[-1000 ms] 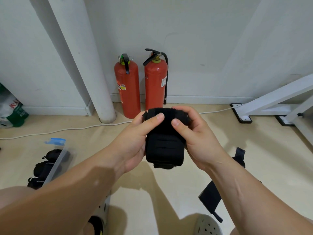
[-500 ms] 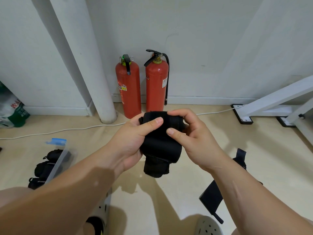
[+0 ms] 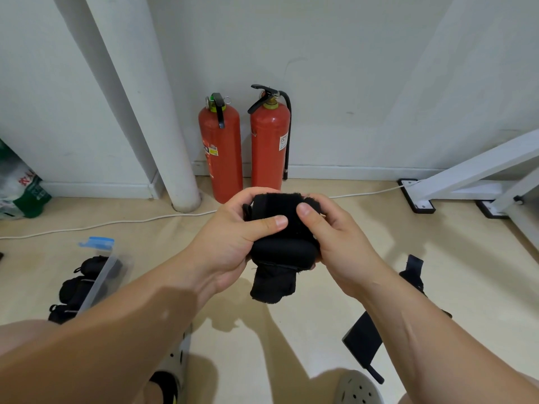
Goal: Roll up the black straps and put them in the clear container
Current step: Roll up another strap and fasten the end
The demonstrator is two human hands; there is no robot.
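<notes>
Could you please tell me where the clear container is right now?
The clear container sits on the floor at the head view's left, beyond the left forearm, holding rolled straps.

We see soft, even indoor light, bright on the white wall [image 3: 350,68]. Blurry-edged shadows fall on the floor [image 3: 306,330] at lower centre. Wide-angle bending tilts the pipe [image 3: 140,97] at upper left.

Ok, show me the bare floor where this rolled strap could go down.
Bare floor lies right of the clear container below the white cable, and between the loose strap and the white frame foot. Crowded: around the shoes.
</notes>
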